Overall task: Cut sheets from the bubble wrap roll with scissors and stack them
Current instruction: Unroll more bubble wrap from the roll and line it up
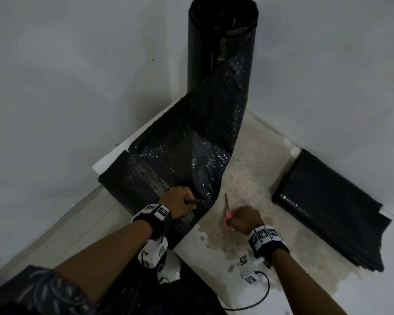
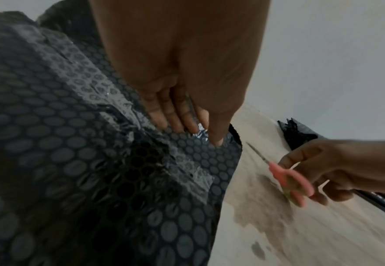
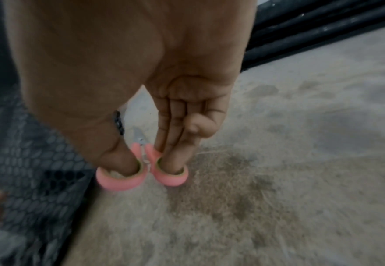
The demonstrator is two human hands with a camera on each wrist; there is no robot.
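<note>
**Asker:** Where is the bubble wrap, and what does it look like?

**Describer:** A tall black bubble wrap roll (image 1: 222,48) stands upright in a corner where two pale walls meet. A long unrolled length (image 1: 182,153) trails from it down onto the stained floor (image 1: 248,178) and toward the person, with its far end curled over on the left.

**Asker:** What are the hands doing?

**Describer:** The left hand (image 1: 180,201) rests on the unrolled length near its right edge. In the left wrist view its fingers (image 2: 170,115) are curled and pinch a fold of the wrap. The right hand (image 1: 246,220) sits just beside that edge, over bare floor. Its thumb and a finger are threaded through the pink loops of a pair of scissors (image 1: 227,212), so it grips them. The blades look closed, point away from the person, and are not touching the wrap.

**Asker:** Has anything been cut?

**Describer:** A stack of black sheets (image 1: 328,210) lies to the right against the wall, well apart from the hands. That suggests several sheets are done and another is being prepared.

**Asker:** So what stage is this?

**Describer:** It appears to be the moment just ahead of a cut: wrap held, scissors close but not engaged. The next move would likely need the blades opened and brought onto the right edge, while the left hand keeps the wrap taut so the cut runs straight across.
</note>
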